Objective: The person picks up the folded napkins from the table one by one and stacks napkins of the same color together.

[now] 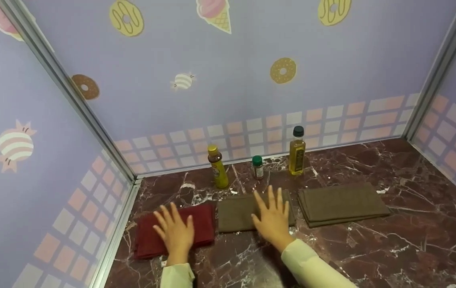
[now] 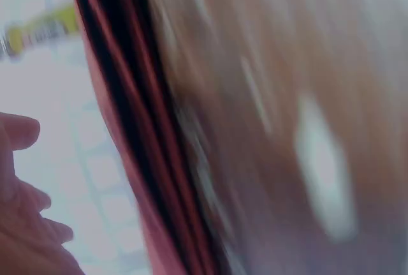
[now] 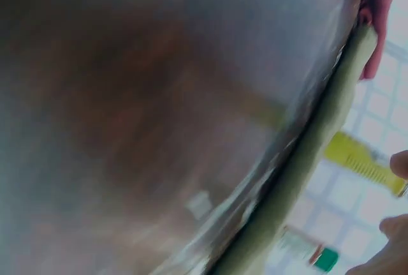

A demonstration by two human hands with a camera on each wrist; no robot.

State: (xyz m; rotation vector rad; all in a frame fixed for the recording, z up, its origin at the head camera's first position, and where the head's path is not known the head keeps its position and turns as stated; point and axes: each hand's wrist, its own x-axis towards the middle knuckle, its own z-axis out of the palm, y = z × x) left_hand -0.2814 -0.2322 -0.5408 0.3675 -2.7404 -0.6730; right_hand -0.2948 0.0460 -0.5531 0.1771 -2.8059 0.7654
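My left hand (image 1: 176,234), fingers spread, is over the folded red cloth (image 1: 203,224) at the left of the marble-patterned tabletop. Over the middle folded olive-brown cloth (image 1: 234,216) is my right hand (image 1: 272,220), its fingers likewise spread. Neither hand grips anything. The left wrist view shows the layered edge of the red cloth (image 2: 134,96) with fingertips (image 2: 22,131) beside it. In the right wrist view, the olive-brown cloth (image 3: 306,166) lies edge-on, with a bit of the hand (image 3: 389,249) at the right border.
A second folded olive-brown cloth (image 1: 344,205) lies to the right. Behind the cloths stand a yellow-capped bottle (image 1: 219,172), a small green-capped jar (image 1: 258,169) and a dark-capped oil bottle (image 1: 297,156). Patterned wall panels (image 1: 232,80) enclose the back and sides.
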